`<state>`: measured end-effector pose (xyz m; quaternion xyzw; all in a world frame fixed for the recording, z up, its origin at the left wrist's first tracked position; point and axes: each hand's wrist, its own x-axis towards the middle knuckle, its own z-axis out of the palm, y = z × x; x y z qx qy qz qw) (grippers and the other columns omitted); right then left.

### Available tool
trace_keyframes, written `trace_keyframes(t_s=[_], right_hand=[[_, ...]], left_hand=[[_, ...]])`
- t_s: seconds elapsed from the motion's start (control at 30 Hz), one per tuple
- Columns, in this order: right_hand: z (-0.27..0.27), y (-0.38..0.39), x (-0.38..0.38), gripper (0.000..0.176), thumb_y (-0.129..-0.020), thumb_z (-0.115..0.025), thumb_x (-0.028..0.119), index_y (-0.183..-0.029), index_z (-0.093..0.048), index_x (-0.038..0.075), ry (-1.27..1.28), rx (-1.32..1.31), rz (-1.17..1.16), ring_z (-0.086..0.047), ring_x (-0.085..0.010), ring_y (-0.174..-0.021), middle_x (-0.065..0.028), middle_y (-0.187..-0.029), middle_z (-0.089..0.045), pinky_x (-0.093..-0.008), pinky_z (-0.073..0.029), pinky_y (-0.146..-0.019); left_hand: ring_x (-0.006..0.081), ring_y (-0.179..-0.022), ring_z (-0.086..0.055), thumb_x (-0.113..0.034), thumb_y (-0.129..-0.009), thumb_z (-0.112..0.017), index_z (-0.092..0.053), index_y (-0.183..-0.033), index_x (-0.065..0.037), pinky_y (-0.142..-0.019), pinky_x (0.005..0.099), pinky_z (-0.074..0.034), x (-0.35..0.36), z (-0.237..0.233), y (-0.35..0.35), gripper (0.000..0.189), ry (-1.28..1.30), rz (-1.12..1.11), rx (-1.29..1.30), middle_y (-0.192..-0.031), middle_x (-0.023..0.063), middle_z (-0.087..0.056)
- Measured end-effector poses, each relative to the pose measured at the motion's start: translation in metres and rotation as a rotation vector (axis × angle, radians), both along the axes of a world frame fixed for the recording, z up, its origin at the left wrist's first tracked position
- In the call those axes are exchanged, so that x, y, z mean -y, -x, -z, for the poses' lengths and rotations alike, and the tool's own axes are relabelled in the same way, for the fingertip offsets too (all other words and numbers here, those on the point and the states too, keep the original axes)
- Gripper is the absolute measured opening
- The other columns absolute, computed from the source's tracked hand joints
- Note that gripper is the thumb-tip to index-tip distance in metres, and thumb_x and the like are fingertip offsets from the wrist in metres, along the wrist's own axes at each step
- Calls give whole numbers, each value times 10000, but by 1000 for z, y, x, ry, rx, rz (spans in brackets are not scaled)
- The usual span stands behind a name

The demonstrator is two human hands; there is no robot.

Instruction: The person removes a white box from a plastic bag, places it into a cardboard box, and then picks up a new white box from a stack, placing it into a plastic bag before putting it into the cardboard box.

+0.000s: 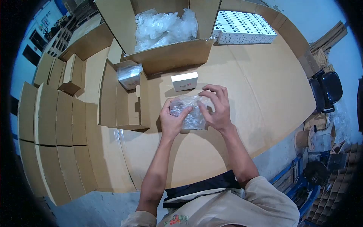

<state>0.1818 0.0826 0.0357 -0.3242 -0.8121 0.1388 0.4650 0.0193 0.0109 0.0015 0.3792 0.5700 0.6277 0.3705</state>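
My left hand (pixel 172 119) grips a crinkled clear plastic bag (pixel 194 122) by its left side, thumb across the top. The bag is low over the cardboard-covered table, and its contents, if any, cannot be made out. At the bag's right edge is my right hand (pixel 218 115), its fingers bent and spread, with the thumb close to or touching the plastic. Just beyond the bag stands a small white box (pixel 184 81) with small print on its front. To the left, an open brown carton (pixel 109 100) holds a plastic-wrapped pack (pixel 129 76) at its far end.
A large open carton (pixel 174 56) full of clear plastic bags (pixel 164 28) stands at the back. Rows of white boxes (pixel 247 37) lie at the back right. Several brown cartons (pixel 49 113) are stacked on the left. A black chair (pixel 329 89) is off the table's right side.
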Motion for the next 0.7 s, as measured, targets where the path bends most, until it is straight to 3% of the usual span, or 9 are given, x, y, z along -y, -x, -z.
trace_keyframes(t_s=[0.13,0.3,0.4,0.5,0.7], right_hand=[[-15,2,1,305,-740,-828,121,-1016,-701,115,-114,214,-38,-569,-270,-1048,-69,-1061,-628,-392,-433,-867],[-12,4,-6,234,-752,-811,114,-949,-684,103,-102,273,-89,-573,-252,-998,-44,-993,-615,-406,-421,-846],[-23,3,-10,199,-771,-788,110,-926,-664,91,-51,273,-187,-580,-253,-968,-49,-942,-633,-409,-425,-846],[-31,1,-15,162,-802,-749,93,-936,-658,79,29,348,-310,-601,-263,-949,-70,-893,-646,-403,-434,-861],[-44,5,-22,195,-837,-717,50,-1023,-660,27,268,446,-410,-691,-304,-924,-130,-968,-721,-413,-514,-882]], left_hand=[[101,-887,-641,-94,-803,-875,-625,-1069,-6,-780,272,-538,0,8,0,375,-24,31,9,-966,47,-687],[95,-868,-644,-91,-800,-875,-625,-1052,-14,-756,265,-537,0,9,2,363,-27,16,-137,-941,47,-692],[106,-848,-649,-102,-790,-881,-636,-1035,-17,-748,279,-542,0,5,1,356,2,30,-4,-905,45,-695],[116,-825,-653,-126,-788,-884,-646,-1022,-20,-751,296,-548,-1,12,4,350,33,37,-68,-879,46,-699],[120,-916,-653,-55,-805,-850,-610,-1056,-13,-798,301,-548,2,0,2,350,74,72,-212,-971,49,-686]])
